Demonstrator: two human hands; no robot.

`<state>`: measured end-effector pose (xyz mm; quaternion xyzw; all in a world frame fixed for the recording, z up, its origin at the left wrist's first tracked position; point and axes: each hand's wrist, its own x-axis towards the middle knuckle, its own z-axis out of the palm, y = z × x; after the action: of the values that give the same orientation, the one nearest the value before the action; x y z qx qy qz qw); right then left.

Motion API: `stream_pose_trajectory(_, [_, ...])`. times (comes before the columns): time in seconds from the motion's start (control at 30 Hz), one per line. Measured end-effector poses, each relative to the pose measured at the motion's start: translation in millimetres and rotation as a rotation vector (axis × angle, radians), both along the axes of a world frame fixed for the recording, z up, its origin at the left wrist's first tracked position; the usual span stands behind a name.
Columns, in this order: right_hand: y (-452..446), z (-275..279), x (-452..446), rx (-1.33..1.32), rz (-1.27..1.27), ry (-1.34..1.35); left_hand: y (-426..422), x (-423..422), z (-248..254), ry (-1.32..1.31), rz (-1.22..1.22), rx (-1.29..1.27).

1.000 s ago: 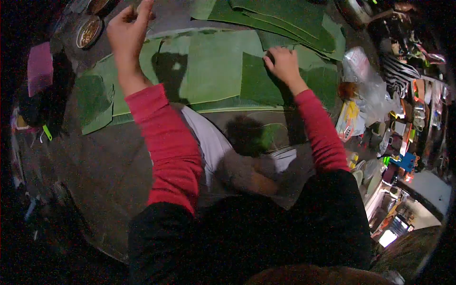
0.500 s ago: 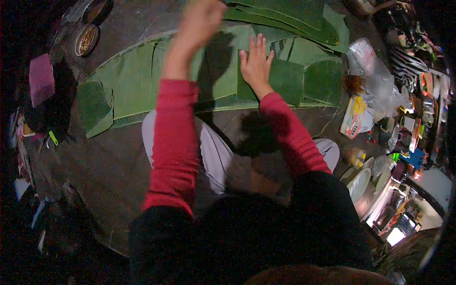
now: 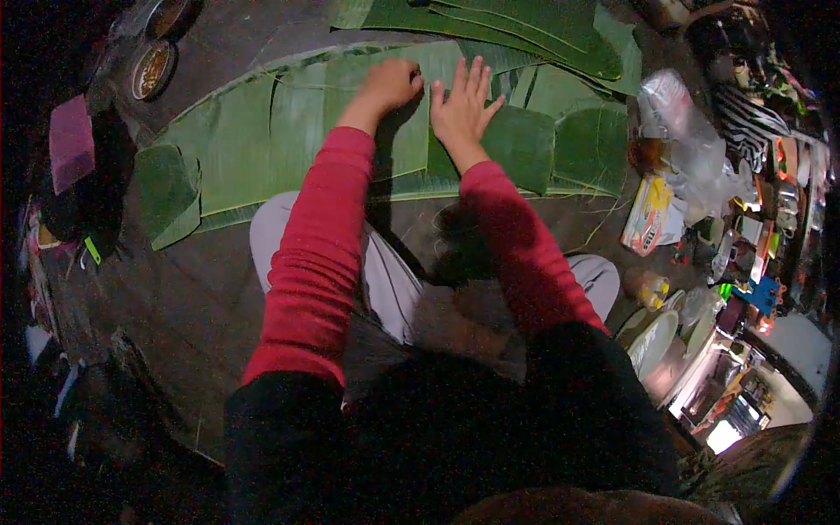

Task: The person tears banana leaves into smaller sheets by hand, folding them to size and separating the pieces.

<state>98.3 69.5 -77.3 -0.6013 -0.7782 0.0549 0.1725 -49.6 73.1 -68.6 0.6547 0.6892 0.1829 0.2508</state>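
Observation:
Green banana leaf pieces [image 3: 302, 131] lie overlapped in a long band on the dark floor. My left hand [image 3: 393, 85] is closed and rests on or just over the middle of the band; whatever its fingers hold, if anything, is hidden. Just to its right, my right hand [image 3: 464, 109] lies with fingers spread on the leaves, near the edge of a darker leaf piece [image 3: 514, 147]. A small gap separates the two hands. Beyond them, at the top, is a stack of folded or layered leaves [image 3: 542, 31].
Two bowls, one a small bowl of brownish bits [image 3: 152, 72], stand at the upper left. A pink sheet [image 3: 72, 144] is at far left. Plastic bags [image 3: 691, 157], a yellow-white box [image 3: 649, 214], plates [image 3: 652, 346] and clutter line the right side.
My left hand has come from the upper left down to the middle of the leaves. My right hand has shifted left and its fingers have spread.

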Motion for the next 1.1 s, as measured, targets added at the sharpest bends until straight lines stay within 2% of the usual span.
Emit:
stream_pose_trajectory(0.33, [0,-3,-1,0.044,-0.021,-0.053,-11,-9,21,-0.031,0.042,-0.041])
stream_pose_trajectory(0.53, [0,-3,0,0.039,-0.017,-0.043,-20,-43,18,-0.079,-0.135,-0.066])
stream_pose_trajectory(0.6, [0,-2,-1,0.044,-0.023,-0.031,-26,-67,29,0.120,-0.198,0.034])
stream_pose_trajectory(0.73, [1,-4,-1,0.066,-0.037,-0.028,-52,-98,60,0.280,-0.256,-0.157])
stream_pose_trajectory(0.8, [2,-6,-1,0.075,-0.043,-0.040,-79,-131,56,0.234,-0.185,0.035])
stream_pose_trajectory(0.87, [2,-8,0,0.084,-0.051,-0.056,-121,-168,77,0.198,0.007,0.099])
stream_pose_trajectory(0.93, [1,-8,-1,0.114,-0.056,-0.008,-131,-178,118,0.252,0.056,-0.078])
stream_pose_trajectory(0.97, [0,-8,1,0.117,-0.057,-0.011,-136,-173,133,0.250,0.056,-0.075])
stream_pose_trajectory(1.03, [3,-7,5,0.119,-0.073,0.198,-134,-150,163,0.045,0.194,0.220])
stream_pose_trajectory(1.1, [2,-4,12,0.112,0.026,0.227,-122,-119,187,-0.026,0.274,0.345])
